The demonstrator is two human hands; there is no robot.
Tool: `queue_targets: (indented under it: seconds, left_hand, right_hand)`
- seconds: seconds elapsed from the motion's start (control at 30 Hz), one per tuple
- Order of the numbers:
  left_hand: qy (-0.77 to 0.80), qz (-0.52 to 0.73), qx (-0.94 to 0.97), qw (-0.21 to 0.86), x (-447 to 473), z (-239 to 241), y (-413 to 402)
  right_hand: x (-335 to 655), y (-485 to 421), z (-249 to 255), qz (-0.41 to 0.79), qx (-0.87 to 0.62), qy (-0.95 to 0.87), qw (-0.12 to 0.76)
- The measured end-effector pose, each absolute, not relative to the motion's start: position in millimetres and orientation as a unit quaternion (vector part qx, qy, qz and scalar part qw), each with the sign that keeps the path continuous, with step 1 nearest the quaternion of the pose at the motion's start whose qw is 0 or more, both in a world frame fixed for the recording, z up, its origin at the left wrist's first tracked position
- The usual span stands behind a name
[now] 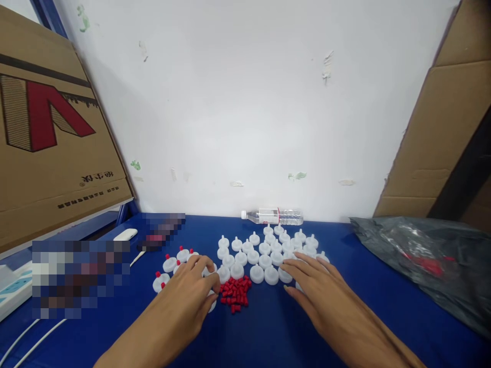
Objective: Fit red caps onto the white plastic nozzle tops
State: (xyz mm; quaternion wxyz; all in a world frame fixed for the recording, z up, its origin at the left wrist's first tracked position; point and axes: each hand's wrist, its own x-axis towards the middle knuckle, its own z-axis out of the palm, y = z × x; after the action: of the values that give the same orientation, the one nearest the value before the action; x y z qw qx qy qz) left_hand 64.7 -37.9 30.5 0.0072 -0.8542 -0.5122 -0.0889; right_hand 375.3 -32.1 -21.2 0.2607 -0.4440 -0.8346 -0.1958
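My left hand (187, 294) is bent beside a pile of small red caps (235, 292), its thumb and index fingertips close together. Anything pinched there is too hidden to make out. White nozzle lids (212, 302) show partly behind and under its fingers. To its left stand several white lids with red tips (170, 263). My right hand (322, 289) reaches over the right side of a large group of white nozzle lids (264, 261). Its fingers are stretched out and the thumb is apart; they cover some lids. Most lids in this group stand nozzle up, without red caps.
A clear plastic bottle (289, 216) lies against the white wall (245, 112). Cardboard (49, 168) leans at the left, above a power strip (15, 291) and white cables (42, 335). A grey plastic bag (422, 266) lies on the blue table (253, 342) at the right.
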Motion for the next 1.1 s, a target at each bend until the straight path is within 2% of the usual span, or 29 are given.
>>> queue_targets:
  seconds: [0.43,1.1]
  left_hand:
    - [-0.561,-0.073,-0.822,0.073,40,9,-8]
    - [-0.537,-0.159,-0.826,0.063,33,25,-11]
  right_hand:
    - [367,-38,-17,-0.137,-0.503,-0.811,0.266]
    - [366,-37,-16,-0.121,-0.498,-0.815,0.272]
